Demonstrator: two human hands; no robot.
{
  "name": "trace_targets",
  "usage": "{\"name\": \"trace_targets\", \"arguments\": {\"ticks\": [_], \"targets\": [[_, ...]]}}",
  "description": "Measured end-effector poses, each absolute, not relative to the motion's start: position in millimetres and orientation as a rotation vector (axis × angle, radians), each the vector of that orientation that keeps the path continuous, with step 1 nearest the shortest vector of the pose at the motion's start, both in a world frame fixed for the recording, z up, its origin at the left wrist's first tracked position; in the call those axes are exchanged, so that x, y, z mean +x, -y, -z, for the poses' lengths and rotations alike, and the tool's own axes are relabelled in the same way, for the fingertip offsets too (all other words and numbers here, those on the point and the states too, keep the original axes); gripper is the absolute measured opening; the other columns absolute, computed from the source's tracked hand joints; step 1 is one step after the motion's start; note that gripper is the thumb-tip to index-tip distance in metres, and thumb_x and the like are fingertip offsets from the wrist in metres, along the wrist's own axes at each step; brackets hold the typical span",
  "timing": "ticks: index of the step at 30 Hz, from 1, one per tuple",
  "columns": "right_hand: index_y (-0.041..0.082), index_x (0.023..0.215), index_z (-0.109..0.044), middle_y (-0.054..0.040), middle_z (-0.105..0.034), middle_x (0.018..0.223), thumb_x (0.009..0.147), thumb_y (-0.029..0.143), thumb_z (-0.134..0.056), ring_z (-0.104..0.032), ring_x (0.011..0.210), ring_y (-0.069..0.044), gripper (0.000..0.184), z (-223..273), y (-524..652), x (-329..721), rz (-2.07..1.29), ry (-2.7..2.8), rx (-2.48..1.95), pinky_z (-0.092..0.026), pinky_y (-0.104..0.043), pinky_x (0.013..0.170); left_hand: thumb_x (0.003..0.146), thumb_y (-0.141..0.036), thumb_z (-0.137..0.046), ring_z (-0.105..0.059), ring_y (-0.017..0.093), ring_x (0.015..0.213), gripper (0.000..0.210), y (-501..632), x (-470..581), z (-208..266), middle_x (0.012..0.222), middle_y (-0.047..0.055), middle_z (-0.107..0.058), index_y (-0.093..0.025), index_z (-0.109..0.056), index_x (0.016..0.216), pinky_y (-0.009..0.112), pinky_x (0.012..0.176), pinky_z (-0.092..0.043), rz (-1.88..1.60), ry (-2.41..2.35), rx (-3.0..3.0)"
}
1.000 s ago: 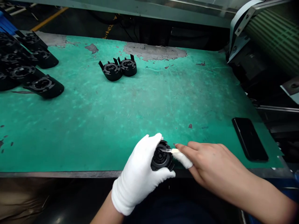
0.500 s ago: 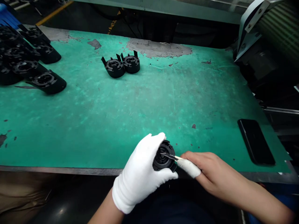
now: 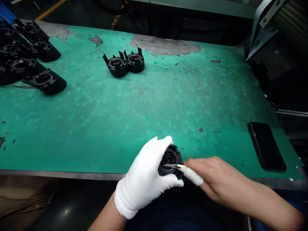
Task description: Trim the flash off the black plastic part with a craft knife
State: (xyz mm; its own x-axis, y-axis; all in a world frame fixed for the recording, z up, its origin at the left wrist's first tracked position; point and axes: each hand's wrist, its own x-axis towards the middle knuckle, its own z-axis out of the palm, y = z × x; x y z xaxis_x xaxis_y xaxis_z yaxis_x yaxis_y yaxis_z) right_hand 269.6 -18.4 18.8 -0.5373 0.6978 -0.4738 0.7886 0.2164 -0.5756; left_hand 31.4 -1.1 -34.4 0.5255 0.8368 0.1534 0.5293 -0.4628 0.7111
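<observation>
My left hand [image 3: 146, 176], in a white glove, is wrapped around a round black plastic part [image 3: 177, 157] near the table's front edge. The part's ringed inner face is turned up, and its left side is hidden by the glove. My right hand [image 3: 214, 175] is bare except for a white cover on the thumb. It pinches a slim knife [image 3: 173, 166] with a pointed metal blade. The blade lies across the inner face of the part; whether its tip touches the plastic I cannot tell.
Two similar black parts [image 3: 117, 66] with upright prongs stand together on the green table [image 3: 168, 106]. Several more black parts [image 3: 45, 81] are grouped at the far left. A black phone [image 3: 267, 146] lies at the right edge. Machinery [image 3: 269, 61] stands beyond the right corner.
The knife blade has shifted from the middle of the black part toward its near side and lies flatter. My left hand keeps its hold; the view has moved slightly.
</observation>
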Motion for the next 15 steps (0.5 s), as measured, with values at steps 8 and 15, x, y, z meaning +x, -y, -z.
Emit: {"name": "trace_targets", "arguments": {"ticks": [8, 15], "targets": [[0.023, 0.097, -0.06, -0.0019, -0.068, 0.086, 0.089, 0.008, -0.047, -0.067, 0.077, -0.021, 0.021, -37.2, 5.7, 274.4, 1.129, -2.342, 1.461, -0.04, -0.03, 0.066, 0.072, -0.057, -0.084, -0.049, 0.033, 0.14, 0.101, 0.7, 32.5, 33.9, 0.144, 0.014, -0.057, -0.023, -0.031, 0.151, 0.057, 0.121, -0.037, -0.664, -1.107, 2.152], [0.025, 0.09, -0.056, -0.0016, -0.067, 0.079, 0.094, 0.013, -0.046, -0.068, 0.071, -0.022, 0.015, -48.0, -5.5, 273.6, 1.045, -2.298, 1.38, -0.039, -0.031, 0.063, 0.073, -0.056, -0.083, -0.05, 0.031, 0.139, 0.099, -0.7, 32.0, 30.6, 0.144, 0.014, -0.057, -0.021, -0.032, 0.15, 0.054, 0.123, -0.035, -0.67, -1.082, 2.175]]}}
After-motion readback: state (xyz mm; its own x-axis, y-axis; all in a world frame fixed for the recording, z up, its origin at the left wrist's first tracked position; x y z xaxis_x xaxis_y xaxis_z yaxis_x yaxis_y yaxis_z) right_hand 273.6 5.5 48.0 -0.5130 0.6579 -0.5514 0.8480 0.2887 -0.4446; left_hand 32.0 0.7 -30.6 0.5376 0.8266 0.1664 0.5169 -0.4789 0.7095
